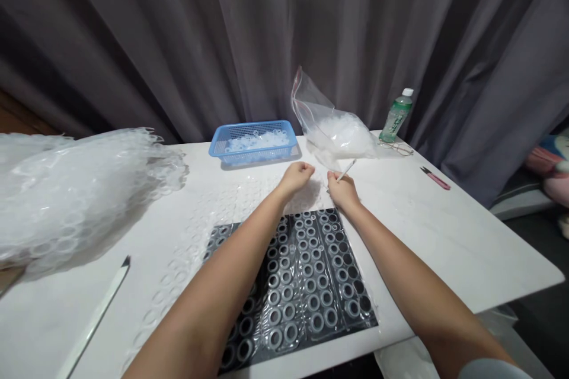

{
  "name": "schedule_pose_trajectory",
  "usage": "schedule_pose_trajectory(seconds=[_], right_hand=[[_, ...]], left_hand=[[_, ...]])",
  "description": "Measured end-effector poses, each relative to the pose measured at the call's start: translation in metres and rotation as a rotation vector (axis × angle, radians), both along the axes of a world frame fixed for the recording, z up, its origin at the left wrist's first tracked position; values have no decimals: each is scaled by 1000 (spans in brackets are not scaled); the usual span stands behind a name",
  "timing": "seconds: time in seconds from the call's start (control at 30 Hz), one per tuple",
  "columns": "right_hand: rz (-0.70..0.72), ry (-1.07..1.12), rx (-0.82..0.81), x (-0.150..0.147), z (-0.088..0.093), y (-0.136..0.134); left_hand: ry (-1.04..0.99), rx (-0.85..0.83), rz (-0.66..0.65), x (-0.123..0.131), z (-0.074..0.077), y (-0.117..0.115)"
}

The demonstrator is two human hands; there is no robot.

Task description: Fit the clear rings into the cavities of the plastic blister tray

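Note:
Past the far edge of a black mat (331,336), my left hand (297,179) has its fingers curled together; whatever they pinch, if anything, is hidden. Just right of it, my right hand (344,190) grips a thin white stick-like tool (347,169), which points up and to the right. A clear plastic sheet (306,284) with rows of round translucent rings lies over the mat, below my forearms. More of the clear ring-patterned plastic (195,237) spreads over the white table left of the mat and behind it.
A blue basket (253,157) of small translucent rings stands at the back, beside a clear zip bag (344,133) of white pieces. A bottle (397,115) and pink-handled snips (435,178) are at right. Bulky clear plastic (80,189) and tweezers (100,314) lie at left.

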State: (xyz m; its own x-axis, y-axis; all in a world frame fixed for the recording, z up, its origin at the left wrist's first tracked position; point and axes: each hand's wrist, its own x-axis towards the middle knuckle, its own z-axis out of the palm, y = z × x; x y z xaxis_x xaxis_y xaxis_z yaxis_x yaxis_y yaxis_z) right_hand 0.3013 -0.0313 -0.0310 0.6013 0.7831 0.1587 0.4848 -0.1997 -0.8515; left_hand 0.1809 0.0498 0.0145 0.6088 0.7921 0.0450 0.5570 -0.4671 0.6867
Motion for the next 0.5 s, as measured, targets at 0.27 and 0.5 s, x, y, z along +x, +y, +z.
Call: schedule_pose_trajectory(seconds=[0.27,0.5], right_hand=[[28,112,110,5,-13,4],[64,77,99,5,-15,2]], left_hand=[[-211,-240,13,-2,4,3],[-504,-597,-95,0,5,-10]])
